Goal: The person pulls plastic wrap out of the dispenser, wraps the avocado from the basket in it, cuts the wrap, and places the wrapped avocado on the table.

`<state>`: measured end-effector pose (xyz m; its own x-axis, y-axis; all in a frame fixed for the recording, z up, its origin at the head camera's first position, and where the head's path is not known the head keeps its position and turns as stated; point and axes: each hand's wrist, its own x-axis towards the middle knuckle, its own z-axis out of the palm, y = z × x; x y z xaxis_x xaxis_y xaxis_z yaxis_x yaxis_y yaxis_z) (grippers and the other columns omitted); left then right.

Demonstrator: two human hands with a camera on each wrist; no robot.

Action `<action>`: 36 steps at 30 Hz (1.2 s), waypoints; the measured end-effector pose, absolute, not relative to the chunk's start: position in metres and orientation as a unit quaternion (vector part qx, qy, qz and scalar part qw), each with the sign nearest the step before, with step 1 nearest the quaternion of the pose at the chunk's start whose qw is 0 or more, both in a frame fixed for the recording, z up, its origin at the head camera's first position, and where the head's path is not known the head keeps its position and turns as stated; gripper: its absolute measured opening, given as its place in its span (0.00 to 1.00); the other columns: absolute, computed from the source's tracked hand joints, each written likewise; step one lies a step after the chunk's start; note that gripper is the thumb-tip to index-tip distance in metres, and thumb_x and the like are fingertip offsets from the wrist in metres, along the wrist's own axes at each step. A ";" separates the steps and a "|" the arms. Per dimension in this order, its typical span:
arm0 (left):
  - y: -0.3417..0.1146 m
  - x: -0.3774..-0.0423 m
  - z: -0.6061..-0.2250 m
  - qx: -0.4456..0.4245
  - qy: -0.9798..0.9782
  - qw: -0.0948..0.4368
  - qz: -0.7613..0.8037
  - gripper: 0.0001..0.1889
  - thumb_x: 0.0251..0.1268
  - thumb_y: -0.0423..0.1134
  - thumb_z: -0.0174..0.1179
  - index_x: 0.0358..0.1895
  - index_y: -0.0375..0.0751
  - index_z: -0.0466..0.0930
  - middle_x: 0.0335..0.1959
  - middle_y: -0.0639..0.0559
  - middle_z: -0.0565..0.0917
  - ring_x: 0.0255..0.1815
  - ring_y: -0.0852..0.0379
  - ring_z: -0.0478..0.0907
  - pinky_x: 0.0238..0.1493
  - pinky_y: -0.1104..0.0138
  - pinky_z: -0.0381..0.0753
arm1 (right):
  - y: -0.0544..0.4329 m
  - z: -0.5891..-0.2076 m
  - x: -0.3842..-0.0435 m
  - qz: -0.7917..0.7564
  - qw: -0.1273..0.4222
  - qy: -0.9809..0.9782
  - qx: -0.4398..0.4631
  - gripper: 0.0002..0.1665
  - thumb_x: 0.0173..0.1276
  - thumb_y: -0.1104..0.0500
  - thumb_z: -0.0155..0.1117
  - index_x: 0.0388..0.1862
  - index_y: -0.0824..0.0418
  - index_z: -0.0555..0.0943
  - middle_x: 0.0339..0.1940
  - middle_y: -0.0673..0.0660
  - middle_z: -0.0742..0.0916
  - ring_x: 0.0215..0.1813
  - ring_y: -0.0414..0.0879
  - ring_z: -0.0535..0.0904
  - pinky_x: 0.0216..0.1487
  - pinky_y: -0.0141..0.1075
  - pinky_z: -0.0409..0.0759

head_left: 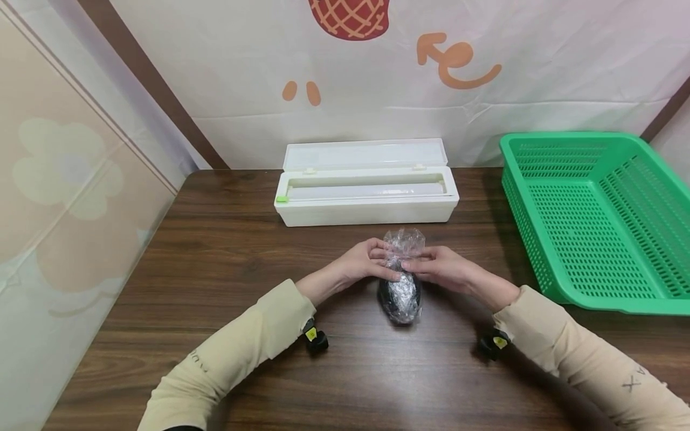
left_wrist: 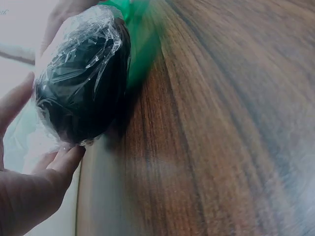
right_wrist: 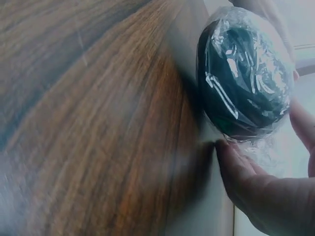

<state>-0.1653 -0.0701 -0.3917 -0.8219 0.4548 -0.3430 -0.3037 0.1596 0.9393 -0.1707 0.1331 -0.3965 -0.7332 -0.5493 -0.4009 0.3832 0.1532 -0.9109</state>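
A glossy dark oval item wrapped in clear cling film (head_left: 401,297) lies on the brown table, its long axis pointing away from me. Loose film (head_left: 405,242) bunches up at its far end. From the left, my left hand (head_left: 372,259) holds that end between thumb and fingers. My right hand (head_left: 444,267) grips it from the other side, the thumb on top near the gathered film. Close up in the left wrist view, the wrapped item (left_wrist: 83,83) shows creased film over a dark surface. Its exact kind cannot be told through the film.
Behind the hands stands a white cling film dispenser box (head_left: 366,212), lid raised, with a roll inside. A green perforated basket (head_left: 560,275) sits at the right of the wood-grain table (head_left: 334,383). A printed cloth (head_left: 242,72) hangs along the back.
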 end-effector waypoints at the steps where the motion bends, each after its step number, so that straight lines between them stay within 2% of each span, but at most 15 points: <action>1: -0.070 -0.165 -0.392 0.055 0.704 0.291 0.646 0.32 0.46 0.22 0.62 0.57 0.26 0.59 0.56 0.33 0.72 0.56 0.44 0.72 0.58 0.64 0.70 | 0.133 -0.397 -0.171 -0.653 0.351 0.668 -0.062 0.36 0.65 0.59 0.58 0.62 0.81 0.57 0.57 0.70 0.73 0.53 0.45 0.75 0.59 0.37 0.70; 3: -0.071 -0.164 -0.393 0.057 0.705 0.287 0.646 0.32 0.46 0.22 0.62 0.57 0.26 0.60 0.56 0.34 0.73 0.56 0.45 0.72 0.58 0.64 0.69 | 0.132 -0.397 -0.172 -0.668 0.330 0.665 -0.056 0.34 0.66 0.60 0.56 0.61 0.81 0.58 0.58 0.71 0.71 0.53 0.45 0.75 0.58 0.36 0.70; 6: -0.071 -0.163 -0.393 0.059 0.711 0.282 0.642 0.31 0.46 0.23 0.63 0.57 0.26 0.61 0.55 0.35 0.74 0.56 0.45 0.73 0.59 0.64 0.68 | 0.131 -0.396 -0.172 -0.692 0.297 0.656 -0.043 0.30 0.66 0.63 0.55 0.60 0.81 0.60 0.55 0.69 0.75 0.50 0.43 0.78 0.56 0.35 0.72; 10: -0.072 -0.163 -0.393 0.059 0.716 0.278 0.637 0.30 0.46 0.23 0.63 0.56 0.27 0.63 0.54 0.35 0.75 0.55 0.46 0.73 0.59 0.64 0.68 | 0.129 -0.395 -0.173 -0.705 0.263 0.657 -0.046 0.27 0.65 0.66 0.56 0.58 0.81 0.64 0.47 0.60 0.81 0.45 0.41 0.80 0.53 0.35 0.74; 13: -0.073 -0.164 -0.394 0.057 0.717 0.278 0.637 0.30 0.47 0.23 0.63 0.56 0.27 0.63 0.54 0.35 0.75 0.56 0.46 0.73 0.59 0.64 0.68 | 0.129 -0.394 -0.173 -0.703 0.250 0.664 -0.054 0.25 0.65 0.66 0.56 0.56 0.81 0.66 0.43 0.56 0.82 0.44 0.40 0.80 0.52 0.35 0.75; 20: -0.075 -0.164 -0.396 0.054 0.722 0.274 0.633 0.30 0.46 0.25 0.64 0.57 0.27 0.64 0.55 0.34 0.74 0.56 0.44 0.72 0.59 0.63 0.69 | 0.127 -0.393 -0.171 -0.695 0.234 0.678 -0.050 0.22 0.65 0.68 0.54 0.54 0.82 0.67 0.40 0.53 0.83 0.41 0.38 0.81 0.50 0.35 0.77; 32: -0.078 -0.161 -0.393 0.080 0.770 0.251 0.581 0.23 0.49 0.32 0.67 0.52 0.31 0.75 0.49 0.38 0.79 0.50 0.50 0.77 0.53 0.67 0.74 | 0.130 -0.393 -0.165 -0.668 0.228 0.702 -0.092 0.20 0.63 0.67 0.57 0.50 0.80 0.71 0.42 0.59 0.85 0.42 0.37 0.81 0.49 0.33 0.77; 36: -0.079 -0.160 -0.392 0.096 0.801 0.231 0.544 0.21 0.49 0.36 0.68 0.49 0.34 0.79 0.45 0.43 0.82 0.48 0.55 0.78 0.52 0.68 0.74 | 0.132 -0.394 -0.163 -0.631 0.207 0.739 -0.116 0.19 0.62 0.63 0.61 0.48 0.75 0.76 0.42 0.59 0.85 0.42 0.37 0.81 0.47 0.34 0.78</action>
